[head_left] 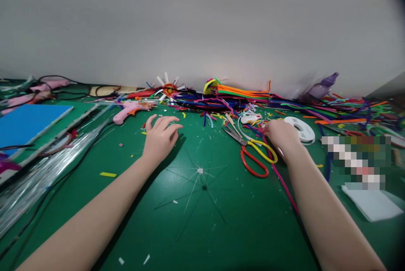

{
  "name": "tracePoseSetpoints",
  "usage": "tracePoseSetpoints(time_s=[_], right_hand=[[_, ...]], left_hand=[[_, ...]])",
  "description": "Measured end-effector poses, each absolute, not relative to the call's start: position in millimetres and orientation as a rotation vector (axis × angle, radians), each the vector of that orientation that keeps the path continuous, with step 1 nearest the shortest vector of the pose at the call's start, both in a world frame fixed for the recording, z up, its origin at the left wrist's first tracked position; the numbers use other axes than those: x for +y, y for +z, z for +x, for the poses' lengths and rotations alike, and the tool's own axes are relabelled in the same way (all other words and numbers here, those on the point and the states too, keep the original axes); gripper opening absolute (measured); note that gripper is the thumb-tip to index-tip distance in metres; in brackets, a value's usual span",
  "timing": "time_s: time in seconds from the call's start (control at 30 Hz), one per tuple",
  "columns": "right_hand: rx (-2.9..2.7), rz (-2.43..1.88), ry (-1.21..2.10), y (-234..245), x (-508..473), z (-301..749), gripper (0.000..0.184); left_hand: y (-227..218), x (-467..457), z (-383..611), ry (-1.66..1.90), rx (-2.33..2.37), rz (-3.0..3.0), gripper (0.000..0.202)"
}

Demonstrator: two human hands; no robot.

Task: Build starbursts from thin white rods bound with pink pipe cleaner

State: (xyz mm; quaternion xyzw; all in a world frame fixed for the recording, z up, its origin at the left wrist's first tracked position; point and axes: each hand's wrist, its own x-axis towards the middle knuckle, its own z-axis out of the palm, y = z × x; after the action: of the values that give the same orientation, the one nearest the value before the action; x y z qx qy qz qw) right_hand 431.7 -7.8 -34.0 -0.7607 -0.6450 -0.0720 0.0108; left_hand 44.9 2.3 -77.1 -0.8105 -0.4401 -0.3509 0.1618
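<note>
My left hand hovers over the table with its fingers apart and nothing in them. My right hand has its fingers pinched together at a pile of craft bits; its fingertips are partly hidden. From beneath those fingertips a pink pipe cleaner runs toward me; whether it is gripped, I cannot tell. Just left of that hand lie scissors with one yellow and one red handle loop, blades parted. Between my forearms is a star of thin clear spokes around a small white centre, casting a shadow.
A pink glue gun lies beyond my left hand, its black cord trailing toward me. Bundles of coloured pipe cleaners line the wall. A white ribbon spool and folded white paper are on the right; a blue board is left.
</note>
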Motion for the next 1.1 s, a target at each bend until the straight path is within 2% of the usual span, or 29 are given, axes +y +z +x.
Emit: tracePoseSetpoints(time_s=[0.23,0.53,0.67,0.93,1.1], right_hand=[[-1.918,-2.223,-0.375,-11,-15,418,0.024],[-1.715,-1.480,-0.590,13,-29,393,0.020],[-1.666,-1.204,-0.336,33,-46,364,0.014],[-1.973,-0.865,0.016,47,-88,293,0.014],[-2.064,-0.792,0.002,38,-99,275,0.013]], left_hand=[[-76,1,47,-1.023,-1.260,-2.354,0.018],[-76,0,47,-1.062,-1.264,-2.405,0.019],[-56,-6,54,-1.173,-1.318,-2.466,0.020],[35,-66,79,-1.485,-1.559,-3.023,0.023],[43,-84,86,-1.497,-1.580,-3.009,0.015]])
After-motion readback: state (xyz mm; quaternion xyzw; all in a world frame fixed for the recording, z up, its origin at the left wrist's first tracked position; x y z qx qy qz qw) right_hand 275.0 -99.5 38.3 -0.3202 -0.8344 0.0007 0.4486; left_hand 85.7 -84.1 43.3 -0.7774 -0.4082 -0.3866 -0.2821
